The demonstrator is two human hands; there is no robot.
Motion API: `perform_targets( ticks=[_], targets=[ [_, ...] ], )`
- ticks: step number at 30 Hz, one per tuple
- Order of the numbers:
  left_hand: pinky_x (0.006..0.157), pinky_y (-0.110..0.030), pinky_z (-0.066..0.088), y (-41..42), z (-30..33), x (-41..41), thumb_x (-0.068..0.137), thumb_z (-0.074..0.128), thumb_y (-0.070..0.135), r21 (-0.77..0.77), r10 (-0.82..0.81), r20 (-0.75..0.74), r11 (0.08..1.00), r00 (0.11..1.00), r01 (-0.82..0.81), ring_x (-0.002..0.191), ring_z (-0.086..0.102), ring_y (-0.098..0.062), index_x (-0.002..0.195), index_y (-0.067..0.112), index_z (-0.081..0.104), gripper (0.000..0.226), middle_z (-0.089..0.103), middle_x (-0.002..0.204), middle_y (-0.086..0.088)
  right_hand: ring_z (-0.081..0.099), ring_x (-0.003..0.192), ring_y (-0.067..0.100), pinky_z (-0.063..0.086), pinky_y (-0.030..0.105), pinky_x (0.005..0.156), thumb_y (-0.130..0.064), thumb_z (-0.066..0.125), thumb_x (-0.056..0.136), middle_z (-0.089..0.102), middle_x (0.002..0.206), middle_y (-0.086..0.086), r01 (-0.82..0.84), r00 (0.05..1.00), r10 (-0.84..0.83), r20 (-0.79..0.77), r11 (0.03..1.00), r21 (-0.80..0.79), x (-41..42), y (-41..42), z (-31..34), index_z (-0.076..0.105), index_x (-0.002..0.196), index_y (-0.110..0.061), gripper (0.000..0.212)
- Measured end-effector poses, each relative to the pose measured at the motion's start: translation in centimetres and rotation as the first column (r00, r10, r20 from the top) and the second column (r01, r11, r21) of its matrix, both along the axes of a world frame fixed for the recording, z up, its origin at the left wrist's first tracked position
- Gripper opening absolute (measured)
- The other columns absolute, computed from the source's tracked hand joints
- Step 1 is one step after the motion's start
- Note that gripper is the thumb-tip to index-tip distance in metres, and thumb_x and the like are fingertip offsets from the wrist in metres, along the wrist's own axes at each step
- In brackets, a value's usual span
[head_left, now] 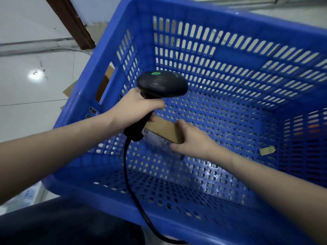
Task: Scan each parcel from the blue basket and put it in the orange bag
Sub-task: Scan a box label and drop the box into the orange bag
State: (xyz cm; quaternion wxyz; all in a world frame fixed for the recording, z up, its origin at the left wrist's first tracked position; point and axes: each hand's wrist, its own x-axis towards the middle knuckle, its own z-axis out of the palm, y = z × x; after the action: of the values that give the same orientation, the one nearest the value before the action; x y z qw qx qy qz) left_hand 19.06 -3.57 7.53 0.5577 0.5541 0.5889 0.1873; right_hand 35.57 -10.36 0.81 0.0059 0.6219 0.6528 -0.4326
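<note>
Inside the blue basket (221,9), right hand (192,138) gripping cardboard parcel (163,129), left hand (134,107) clutching scanner (161,84)

Both arms out front, both hands gripping.

My left hand (136,108) is fisted, fingers wrapped around the scanner handle (141,121), wrist roughly straight, forearm coming in from lower left. My right hand (192,138) sits lower and to the right, thumb on top and fingers curled under the end of the parcel (163,130), forearm running in from lower right. Hands near each other, not touching.
</note>
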Motion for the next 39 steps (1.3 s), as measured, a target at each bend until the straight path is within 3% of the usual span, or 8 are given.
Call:
perform_targets(
  ticks=[8,16,20,23,27,30,34,39],
  targets=[
    [0.051,-0.022,0.048,-0.6,9.6,2.6,0.075,0.069,0.008,0.215,0.009,0.173,0.976,0.985,-0.046,0.045,0.056,-0.008,0.089,0.005,0.064,0.015,0.059,0.089,-0.014,0.055,0.067,0.007,0.04,0.024,0.055,-0.033,0.061,0.085,0.059,0.095,-0.006,0.39,0.905,-0.372,-0.205,0.92,0.051,5.2,-0.5,11.6,0.04,0.121,-0.024,0.043],
    [0.05,-0.019,0.049,-3.5,16.6,6.0,0.084,0.064,0.01,0.12,0.212,0.473,0.946,0.855,-0.3,0.043,0.054,-0.01,0.104,0.011,0.064,0.02,0.045,0.066,-0.002,0.066,0.078,0.012,0.054,0.038,0.082,-0.019,0.053,0.09,0.069,0.093,-0.001,0.741,0.42,-0.626,-0.656,0.655,-0.15,10.0,-4.9,20.9,0.049,0.121,-0.01,0.032],
    [0.051,-0.021,0.05,-5.9,16.9,7.6,0.079,0.07,0.015,0.057,0.167,0.48,0.974,0.861,-0.22,0.045,0.056,-0.01,0.111,0.007,0.065,0.034,0.054,0.079,-0.007,0.065,0.103,0.023,0.058,0.033,0.074,-0.017,0.051,0.09,0.067,0.117,0.009,0.745,0.236,-0.585,-0.776,0.622,-0.242,11.3,-7.3,22.6,0.046,0.132,-0.008,0.044],
    [0.049,-0.021,0.048,-7.3,16.9,8.9,0.068,0.072,0.02,0.027,0.099,0.515,0.991,0.851,-0.131,0.045,0.053,-0.011,0.109,0.008,0.066,0.043,0.065,0.099,-0.014,0.062,0.099,0.023,0.053,0.036,0.078,-0.014,0.05,0.09,0.066,0.12,0.011,0.766,0.161,-0.569,-0.806,0.587,-0.262,11.6,-8.3,22.6,0.045,0.134,-0.007,0.045],
    [0.049,-0.021,0.047,-8.2,17.2,10.6,0.084,0.063,0.013,0.042,0.047,0.512,0.996,0.858,-0.08,0.046,0.05,-0.012,0.118,0.001,0.059,0.036,0.074,0.1,-0.011,0.066,0.1,0.023,0.053,0.04,0.082,-0.018,0.068,0.076,0.068,0.116,0.006,0.78,0.16,-0.595,-0.788,0.565,-0.269,11.8,-8.5,22.2,0.044,0.125,-0.014,0.055],
    [0.051,-0.021,0.048,-7.8,17.1,11.1,0.075,0.07,0.021,0.118,-0.05,0.463,0.993,0.885,-0.006,0.048,0.052,-0.013,0.108,0.009,0.066,0.035,0.075,0.096,-0.008,0.07,0.095,0.015,0.056,0.037,0.083,-0.021,0.072,0.081,0.069,0.112,0.0,0.842,0.218,-0.608,-0.763,0.513,-0.168,12.6,-8.0,22.2,0.045,0.129,-0.019,0.055],
    [0.058,-0.025,0.046,-6.7,16.9,10.8,0.076,0.073,0.021,0.335,-0.112,0.208,0.941,0.972,0.037,0.047,0.055,-0.012,0.079,0.016,0.067,0.008,0.062,0.061,-0.006,0.07,0.09,0.01,0.057,0.03,0.08,-0.027,0.075,0.079,0.068,0.112,-0.004,0.886,0.303,-0.604,-0.738,0.464,-0.016,13.9,-7.0,22.4,0.046,0.13,-0.026,0.059],
    [0.06,-0.031,0.046,-6.1,17.2,9.6,0.069,0.066,0.033,0.432,-0.208,-0.035,0.879,0.978,0.202,0.05,0.053,-0.012,0.066,0.018,0.065,0.015,0.06,0.048,0.001,0.069,0.092,0.009,0.056,0.028,0.083,-0.028,0.075,0.079,0.068,0.112,-0.005,0.861,0.395,-0.576,-0.716,0.504,0.069,14.6,-6.2,22.8,0.05,0.117,-0.033,0.046]
  ],
)
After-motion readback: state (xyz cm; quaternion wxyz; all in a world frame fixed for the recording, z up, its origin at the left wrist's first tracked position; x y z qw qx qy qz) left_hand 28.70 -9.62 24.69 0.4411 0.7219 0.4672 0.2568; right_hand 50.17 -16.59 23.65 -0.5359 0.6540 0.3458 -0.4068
